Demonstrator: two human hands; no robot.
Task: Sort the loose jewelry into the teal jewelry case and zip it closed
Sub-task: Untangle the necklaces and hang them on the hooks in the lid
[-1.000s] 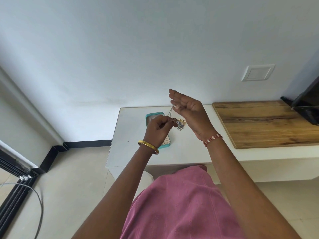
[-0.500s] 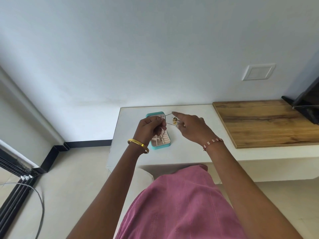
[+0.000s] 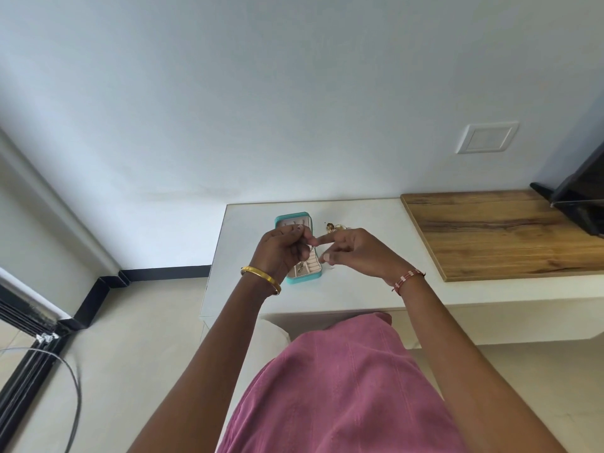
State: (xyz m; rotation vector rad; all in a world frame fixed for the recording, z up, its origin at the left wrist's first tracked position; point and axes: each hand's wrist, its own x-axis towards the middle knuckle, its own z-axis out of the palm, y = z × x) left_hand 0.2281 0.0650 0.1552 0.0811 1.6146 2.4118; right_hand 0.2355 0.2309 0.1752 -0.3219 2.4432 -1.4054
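From the head view, the teal jewelry case (image 3: 302, 276) is lying open on the white table (image 3: 359, 289), partly hidden behind the left hand (image 3: 281, 250). Its grip is pinching a thin chain, as is the right hand (image 3: 356, 251). Loose jewelry (image 3: 333, 226) is sitting just beyond.

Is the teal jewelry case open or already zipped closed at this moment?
Open. The teal jewelry case lies flat on the white table, its pale divided compartments and lid lining uncovered behind both hands.
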